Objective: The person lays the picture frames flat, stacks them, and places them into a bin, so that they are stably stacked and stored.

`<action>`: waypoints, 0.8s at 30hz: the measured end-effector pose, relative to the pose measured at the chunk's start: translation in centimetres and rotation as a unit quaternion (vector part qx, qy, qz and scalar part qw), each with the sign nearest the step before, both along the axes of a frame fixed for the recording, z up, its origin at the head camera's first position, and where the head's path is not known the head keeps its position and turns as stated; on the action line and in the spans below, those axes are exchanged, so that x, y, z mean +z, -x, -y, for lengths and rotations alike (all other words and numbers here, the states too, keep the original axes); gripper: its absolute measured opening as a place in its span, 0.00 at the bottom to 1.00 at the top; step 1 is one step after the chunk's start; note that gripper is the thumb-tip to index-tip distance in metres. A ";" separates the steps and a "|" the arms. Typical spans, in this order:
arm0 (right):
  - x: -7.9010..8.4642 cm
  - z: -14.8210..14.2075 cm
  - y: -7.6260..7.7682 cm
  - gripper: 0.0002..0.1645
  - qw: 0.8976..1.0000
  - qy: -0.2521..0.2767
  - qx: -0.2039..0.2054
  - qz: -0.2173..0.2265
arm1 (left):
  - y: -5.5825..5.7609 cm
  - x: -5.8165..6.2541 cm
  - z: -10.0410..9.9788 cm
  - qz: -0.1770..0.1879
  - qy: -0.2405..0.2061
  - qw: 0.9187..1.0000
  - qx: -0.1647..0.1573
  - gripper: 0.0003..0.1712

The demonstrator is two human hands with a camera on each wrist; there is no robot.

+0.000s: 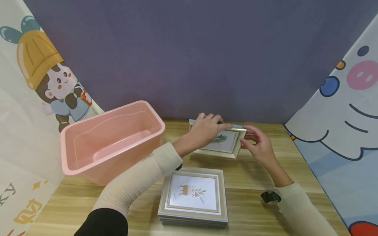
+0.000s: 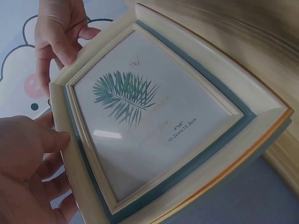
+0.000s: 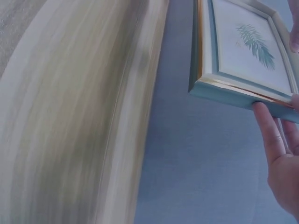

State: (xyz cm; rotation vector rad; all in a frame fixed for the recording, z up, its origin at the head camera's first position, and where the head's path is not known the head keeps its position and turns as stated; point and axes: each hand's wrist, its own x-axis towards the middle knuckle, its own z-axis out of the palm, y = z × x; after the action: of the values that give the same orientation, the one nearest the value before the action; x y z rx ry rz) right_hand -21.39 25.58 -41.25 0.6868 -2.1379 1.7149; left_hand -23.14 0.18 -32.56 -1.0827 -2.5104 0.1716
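Observation:
Both hands hold a cream picture frame (image 1: 236, 147) with a teal and gold edge, tilted at the back of the table. Behind its glass is a green leaf print (image 2: 124, 95) with size text below it. My left hand (image 1: 208, 131) grips the top edge, thumb at the front and fingers behind; its forearm crosses in front of part of the frame. At the right side, my right hand (image 1: 260, 144) pinches the frame between thumb and fingers. In the right wrist view, fingers of the right hand (image 3: 285, 172) bear on the teal side.
A pink plastic bin (image 1: 112, 167) stands at the left of the wooden table (image 1: 251, 203). Nearer me lies a stack of picture frames (image 1: 193, 193), the top one showing a deer with flowers. A dark wall (image 1: 189, 59) rises behind, with cartoon-printed sheets on both sides.

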 end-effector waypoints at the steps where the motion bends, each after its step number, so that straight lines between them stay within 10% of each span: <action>1: 0.0 0.1 0.0 0.32 1.000 -0.001 -0.004 0.000 | 0.0 0.0 0.0 0.002 0.000 1.000 -0.001 0.30; 24: 0.4 -0.2 -0.6 0.30 0.998 0.059 -0.005 -0.016 | 0.1 0.1 3.5 0.020 -0.137 0.990 -0.008 0.17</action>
State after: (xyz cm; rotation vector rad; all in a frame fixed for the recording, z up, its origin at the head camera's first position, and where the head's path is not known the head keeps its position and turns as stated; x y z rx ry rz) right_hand -20.81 25.83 -40.85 0.6646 -1.9969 1.7947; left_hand -23.21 -3.34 -32.51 -1.0009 -2.4670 -0.1972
